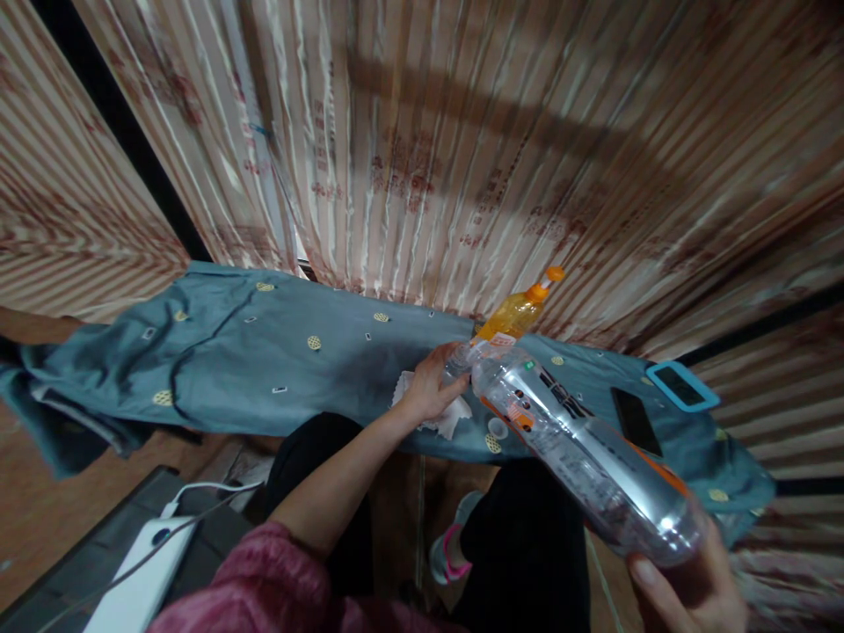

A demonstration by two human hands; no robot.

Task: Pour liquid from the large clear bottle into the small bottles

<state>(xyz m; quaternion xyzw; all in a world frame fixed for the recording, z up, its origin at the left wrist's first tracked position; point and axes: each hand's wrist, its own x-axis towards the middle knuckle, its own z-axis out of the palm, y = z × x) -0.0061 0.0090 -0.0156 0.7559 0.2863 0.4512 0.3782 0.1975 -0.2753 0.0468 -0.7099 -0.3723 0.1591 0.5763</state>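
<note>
A large clear plastic bottle (586,448) with an orange and black label is held tilted across the front of me. Its base rests in my right hand (692,585), the thumb pressed on the side. At the narrow neck end my left hand (432,387) has its fingers closed round the clear plastic; the exact grip is partly hidden. Under my left hand a crumpled white tissue (454,418) lies on the patterned cloth (343,378). A small whitish round cap (498,428) is beside the tissue. Behind the bottle's neck stands an orange pump bottle (514,316).
To the right lie a dark phone (635,420) and a blue-rimmed device (682,387). A striped curtain (422,176) hangs behind the cloth-covered surface. At lower left, a white power bank (141,576) with a cable sits on a dark box (72,549). Another person's arm (40,325) shows at far left.
</note>
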